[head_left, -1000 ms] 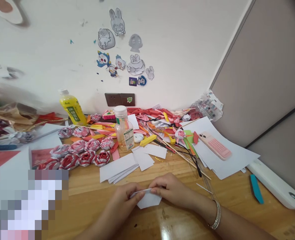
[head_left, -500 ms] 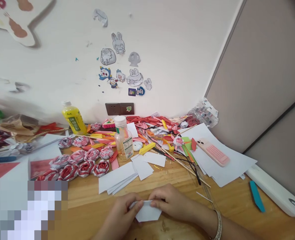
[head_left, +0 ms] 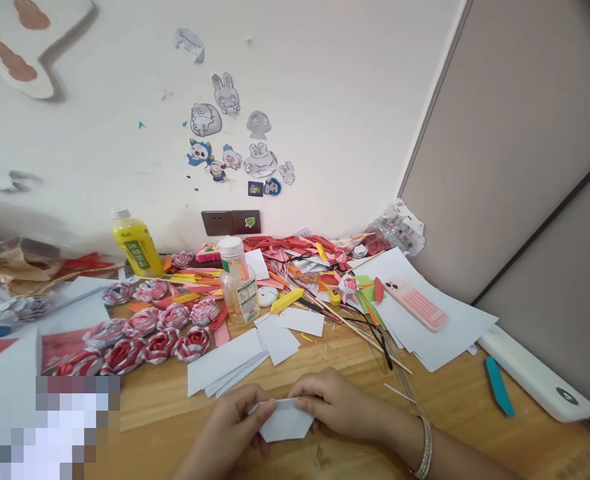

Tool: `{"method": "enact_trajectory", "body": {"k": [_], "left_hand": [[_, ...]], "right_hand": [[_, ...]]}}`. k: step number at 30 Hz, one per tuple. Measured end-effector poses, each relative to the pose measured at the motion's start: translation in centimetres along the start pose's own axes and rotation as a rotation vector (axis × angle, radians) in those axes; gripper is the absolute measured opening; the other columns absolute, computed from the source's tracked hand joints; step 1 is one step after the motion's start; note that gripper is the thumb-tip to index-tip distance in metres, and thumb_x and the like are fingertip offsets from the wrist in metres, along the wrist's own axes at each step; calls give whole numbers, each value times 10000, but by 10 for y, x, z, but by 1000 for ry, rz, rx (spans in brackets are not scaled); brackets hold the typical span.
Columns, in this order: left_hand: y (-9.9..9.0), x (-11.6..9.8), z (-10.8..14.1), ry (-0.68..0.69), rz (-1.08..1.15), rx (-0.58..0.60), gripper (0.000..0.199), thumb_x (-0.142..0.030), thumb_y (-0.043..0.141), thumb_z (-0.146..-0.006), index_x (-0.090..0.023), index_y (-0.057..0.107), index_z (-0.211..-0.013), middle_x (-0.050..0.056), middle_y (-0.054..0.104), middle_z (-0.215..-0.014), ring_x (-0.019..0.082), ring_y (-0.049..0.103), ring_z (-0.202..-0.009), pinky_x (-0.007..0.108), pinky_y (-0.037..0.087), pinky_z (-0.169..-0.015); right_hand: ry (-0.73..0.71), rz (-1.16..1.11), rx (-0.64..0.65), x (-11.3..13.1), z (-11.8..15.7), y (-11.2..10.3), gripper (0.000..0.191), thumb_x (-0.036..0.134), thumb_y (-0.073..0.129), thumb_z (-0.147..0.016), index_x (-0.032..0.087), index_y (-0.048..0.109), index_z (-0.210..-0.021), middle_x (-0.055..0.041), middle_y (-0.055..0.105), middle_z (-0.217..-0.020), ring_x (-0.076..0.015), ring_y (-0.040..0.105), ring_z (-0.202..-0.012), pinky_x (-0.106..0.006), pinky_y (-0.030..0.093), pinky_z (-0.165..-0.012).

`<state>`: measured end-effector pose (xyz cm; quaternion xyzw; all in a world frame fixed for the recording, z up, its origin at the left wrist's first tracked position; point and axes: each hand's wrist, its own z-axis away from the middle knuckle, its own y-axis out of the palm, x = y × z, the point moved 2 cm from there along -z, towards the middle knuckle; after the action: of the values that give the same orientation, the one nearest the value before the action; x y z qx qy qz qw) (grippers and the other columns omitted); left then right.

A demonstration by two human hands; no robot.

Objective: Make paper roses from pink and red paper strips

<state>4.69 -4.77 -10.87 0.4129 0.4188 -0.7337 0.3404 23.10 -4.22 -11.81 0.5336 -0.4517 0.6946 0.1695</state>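
A small piece of folded white paper (head_left: 287,423) with slanted lower corners is held between both hands over the wooden table. My left hand (head_left: 239,420) pinches its left end, thumb on top and fingers behind. My right hand (head_left: 332,403) grips the upper right edge in the same way, and a bracelet circles that wrist. The undersides of the paper and several fingertips are hidden. Just beyond the hands lies a stack of white paper slips (head_left: 229,363), with more loose slips (head_left: 277,340) beside it.
Rows of paper roses (head_left: 159,344) lie at the left. A clear jar (head_left: 239,287) and a yellow drink bottle (head_left: 137,247) stand behind. Folded paper strips and sticks fill the back. At right are a pink phone (head_left: 417,305) on white sheets, a teal strip (head_left: 499,387) and a long white device (head_left: 539,377).
The view has shifted slightly, so the table's things appear further left. Both hands still hold the folded paper, with the fingers at its lower edge showing a little more.
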Motion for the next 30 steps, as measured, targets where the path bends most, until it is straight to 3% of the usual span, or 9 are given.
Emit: {"method": "enact_trajectory", "body": {"k": [5,10,16,20,26,30], "left_hand": [[3,7,-2,23,-26,33,610,-810,453,-595,-200,472,-563,-53,479,-391,96,428,-373,220,305,-439],[4,12,-6,-22,43,89,632,-831,456,-562,-200,467,-600,-62,483,-410,97,453,-367,208,263,-413],[2,11,-4,32,-2,45,584,-778,413,-663,-198,465,-620,-62,479,-420,99,460,-390,211,260,-438],[1,10,-3,40,-28,23,537,-727,410,-708,-199,477,-633,-67,458,-415,106,450,-391,218,281,-446],[0,4,0,115,-125,8,437,-607,444,-745,-186,538,-673,-27,536,-566,129,511,-514,235,391,-545],[3,4,1,128,-211,-13,398,-569,454,-731,-193,512,-615,-17,517,-608,138,490,-564,235,384,-539]], "right_hand": [[-28,72,-30,1,0,-3,202,252,514,-861,149,673,-930,8,608,-645,-101,549,-573,-173,404,-565],[-46,178,-52,4,1,-7,198,241,509,-865,158,683,-912,-15,656,-737,-117,572,-652,-184,410,-614],[-73,158,-40,3,0,-8,227,275,483,-888,157,677,-889,-4,635,-688,-111,545,-601,-191,404,-593],[-29,94,-33,2,-1,-8,220,273,494,-876,146,672,-900,7,614,-651,-99,518,-537,-187,397,-552],[-40,179,-72,2,0,-2,188,254,522,-857,154,678,-883,-24,676,-801,-131,578,-706,-198,395,-628],[-28,216,-65,3,0,5,154,244,570,-823,171,686,-893,-11,686,-812,-129,578,-709,-195,376,-620]]}}
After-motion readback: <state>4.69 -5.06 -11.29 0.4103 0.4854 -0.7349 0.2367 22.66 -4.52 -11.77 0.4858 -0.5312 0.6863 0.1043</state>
